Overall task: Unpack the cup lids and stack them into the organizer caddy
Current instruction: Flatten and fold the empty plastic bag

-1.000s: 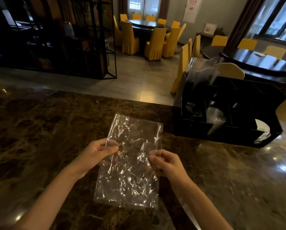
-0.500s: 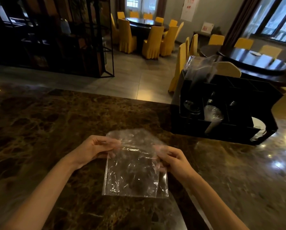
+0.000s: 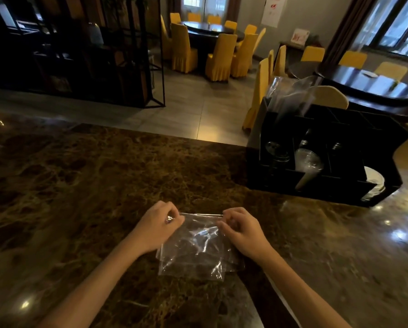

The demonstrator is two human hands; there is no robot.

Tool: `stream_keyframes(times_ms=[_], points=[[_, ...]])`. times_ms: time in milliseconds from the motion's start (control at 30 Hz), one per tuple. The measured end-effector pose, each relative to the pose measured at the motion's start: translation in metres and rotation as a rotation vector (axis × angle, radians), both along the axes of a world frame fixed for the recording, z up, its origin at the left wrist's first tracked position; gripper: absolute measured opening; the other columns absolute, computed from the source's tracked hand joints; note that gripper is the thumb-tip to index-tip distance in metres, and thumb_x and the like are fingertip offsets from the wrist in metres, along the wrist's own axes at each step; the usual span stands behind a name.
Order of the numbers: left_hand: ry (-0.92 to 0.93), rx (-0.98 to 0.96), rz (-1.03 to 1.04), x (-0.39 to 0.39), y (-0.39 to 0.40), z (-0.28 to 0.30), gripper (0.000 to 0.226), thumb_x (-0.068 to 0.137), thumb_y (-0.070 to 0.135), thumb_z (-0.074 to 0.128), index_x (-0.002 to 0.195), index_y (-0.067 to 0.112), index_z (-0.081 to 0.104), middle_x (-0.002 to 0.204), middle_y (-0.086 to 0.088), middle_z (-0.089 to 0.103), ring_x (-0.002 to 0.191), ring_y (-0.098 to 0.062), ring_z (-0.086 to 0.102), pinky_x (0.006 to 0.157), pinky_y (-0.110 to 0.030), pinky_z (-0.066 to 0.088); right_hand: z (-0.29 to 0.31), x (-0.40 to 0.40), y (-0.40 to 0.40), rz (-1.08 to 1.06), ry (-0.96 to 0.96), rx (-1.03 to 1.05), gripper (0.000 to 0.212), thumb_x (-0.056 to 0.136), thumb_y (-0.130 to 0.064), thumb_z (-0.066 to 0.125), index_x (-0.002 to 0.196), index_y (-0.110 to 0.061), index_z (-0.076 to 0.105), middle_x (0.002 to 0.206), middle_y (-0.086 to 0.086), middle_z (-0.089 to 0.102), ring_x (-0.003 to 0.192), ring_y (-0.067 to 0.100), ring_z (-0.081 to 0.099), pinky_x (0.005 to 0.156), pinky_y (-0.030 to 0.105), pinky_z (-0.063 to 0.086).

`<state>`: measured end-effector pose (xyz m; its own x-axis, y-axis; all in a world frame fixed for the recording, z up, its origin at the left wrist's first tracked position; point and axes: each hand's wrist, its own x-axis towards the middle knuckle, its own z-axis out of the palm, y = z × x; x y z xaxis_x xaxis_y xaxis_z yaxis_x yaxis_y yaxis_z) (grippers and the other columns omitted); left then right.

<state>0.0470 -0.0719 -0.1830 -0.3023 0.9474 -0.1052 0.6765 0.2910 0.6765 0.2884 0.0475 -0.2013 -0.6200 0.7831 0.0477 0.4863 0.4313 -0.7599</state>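
Note:
An empty clear plastic bag (image 3: 196, 252), folded over on itself, lies on the brown marble counter (image 3: 80, 185) in front of me. My left hand (image 3: 158, 226) pinches its folded top edge at the left and my right hand (image 3: 242, 229) pinches the same edge at the right. The black organizer caddy (image 3: 340, 185) stands at the counter's far right. A stack of clear cup lids (image 3: 308, 160) sits in a middle compartment, white lids (image 3: 373, 183) show at its right end, and a clear plastic sleeve (image 3: 290, 95) sticks up from its back left.
Beyond the counter's far edge is a tiled floor with yellow-covered chairs (image 3: 222, 58) around dark round tables. A black metal shelf unit (image 3: 91, 50) stands at the back left. Dark lids or jars (image 3: 277, 150) fill the caddy's left compartment.
The bag was held up flat and full length; both hands have folded its top half down and lowered it onto the counter, so it now lies about half as long.

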Motion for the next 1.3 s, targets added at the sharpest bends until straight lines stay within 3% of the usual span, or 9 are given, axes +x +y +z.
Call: stream_keyframes(times_ms=[100, 200, 300, 400, 500, 800, 1300], points=[[0.270, -0.043, -0.017, 0.030, -0.009, -0.012, 0.040, 0.094, 0.058, 0.049, 0.124, 0.031, 0.046, 0.128, 0.004, 0.044, 0.119, -0.015, 0.042, 0.101, -0.032, 0.043, -0.005, -0.002, -0.009, -0.020, -0.097, 0.144, 0.016, 0.097, -0.035, 0.069, 0.100, -0.020, 0.072, 0.124, -0.006, 0.056, 0.106, -0.001, 0.054, 0.094, 0.019, 0.051], [0.490, -0.107, -0.008, 0.051, -0.016, -0.026, 0.066, 0.093, 0.068, 0.036, 0.148, 0.031, 0.027, 0.148, -0.005, 0.032, 0.133, -0.023, 0.033, 0.110, -0.041, 0.035, -0.004, -0.005, -0.019, -0.044, -0.251, 0.256, 0.028, 0.095, -0.040, 0.066, 0.114, -0.019, 0.068, 0.138, 0.002, 0.054, 0.129, 0.020, 0.048, 0.105, 0.035, 0.048], [0.581, -0.139, -0.016, 0.060, -0.022, -0.035, 0.074, 0.095, 0.068, 0.023, 0.158, 0.028, 0.018, 0.162, -0.011, 0.024, 0.146, -0.028, 0.026, 0.115, -0.046, 0.029, -0.004, -0.013, -0.030, -0.023, -0.459, 0.400, 0.055, 0.094, -0.045, 0.055, 0.143, -0.023, 0.051, 0.162, 0.007, 0.038, 0.156, 0.037, 0.018, 0.122, 0.053, 0.025], [0.610, -0.149, -0.063, 0.065, -0.026, -0.041, 0.077, 0.097, 0.064, 0.011, 0.161, 0.022, 0.011, 0.171, -0.007, 0.009, 0.157, -0.027, 0.008, 0.122, -0.048, 0.019, -0.007, -0.022, -0.040, 0.092, -0.516, 0.521, 0.063, 0.101, -0.048, 0.032, 0.159, -0.025, 0.034, 0.171, 0.003, 0.022, 0.160, 0.027, -0.004, 0.124, 0.048, -0.001], [0.606, -0.130, -0.097, 0.068, -0.029, -0.044, 0.080, 0.095, 0.062, 0.001, 0.161, 0.017, 0.005, 0.171, -0.003, 0.004, 0.157, -0.020, 0.000, 0.125, -0.044, 0.010, -0.012, -0.026, -0.048, 0.134, -0.588, 0.523, 0.064, 0.106, -0.055, 0.011, 0.163, -0.028, 0.022, 0.172, -0.002, 0.017, 0.159, 0.021, -0.007, 0.124, 0.046, -0.012], [0.596, -0.070, -0.107, 0.065, -0.031, -0.053, 0.067, 0.098, 0.065, 0.005, 0.159, 0.039, -0.004, 0.170, 0.000, -0.004, 0.157, -0.019, -0.004, 0.125, -0.042, 0.003, -0.024, -0.003, -0.037, 0.108, -0.597, 0.452, 0.064, 0.103, -0.064, 0.004, 0.163, -0.040, 0.001, 0.171, -0.012, -0.002, 0.159, 0.014, -0.006, 0.125, 0.044, -0.011], [0.590, -0.070, -0.129, 0.062, -0.032, -0.053, 0.073, 0.096, 0.068, 0.002, 0.160, 0.034, -0.001, 0.171, -0.001, 0.000, 0.157, -0.021, -0.001, 0.124, -0.044, 0.002, -0.029, 0.006, -0.032, 0.085, -0.509, 0.376, 0.062, 0.103, -0.067, 0.006, 0.161, -0.046, -0.003, 0.171, -0.014, -0.005, 0.158, 0.009, -0.011, 0.128, 0.046, -0.008]])
